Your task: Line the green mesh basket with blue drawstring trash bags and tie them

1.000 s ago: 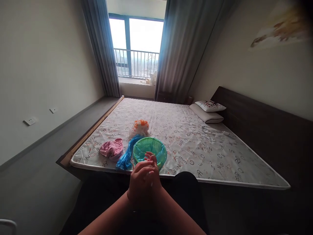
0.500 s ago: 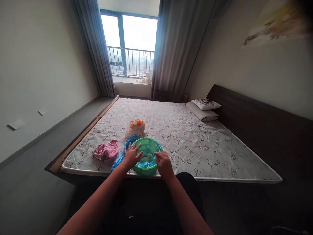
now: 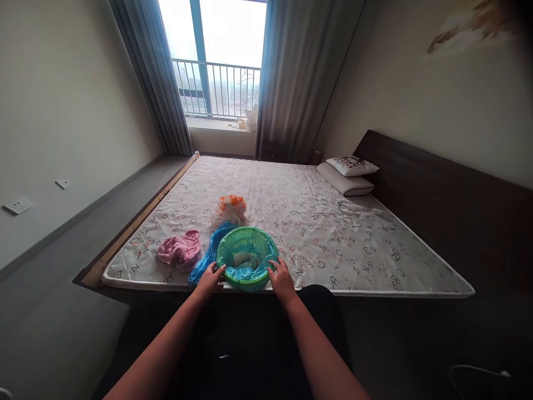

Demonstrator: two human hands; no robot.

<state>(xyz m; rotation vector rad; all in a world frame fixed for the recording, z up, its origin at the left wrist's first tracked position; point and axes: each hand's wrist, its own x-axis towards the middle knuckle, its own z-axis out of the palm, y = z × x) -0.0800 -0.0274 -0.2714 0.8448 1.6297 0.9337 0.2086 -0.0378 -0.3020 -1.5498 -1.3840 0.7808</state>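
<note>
Green basin [image 3: 250, 286]: lower centre, round mouth turned up.
Left hand [image 3: 209, 279]: left rim gripped.
Right hand [image 3: 282, 279]: right rim gripped.

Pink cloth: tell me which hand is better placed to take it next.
Left, I'd judge: the left hand, left of the basin, is nearer the cloth; the right hand is on the basin's right.

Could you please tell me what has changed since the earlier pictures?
The left hand and right hand, clasped together over the green basket at first, have parted and come to opposite sides of its rim; how firmly they grip is unclear. The pink cloth, blue bag and orange-and-white bundle stayed put on the mattress.
</note>
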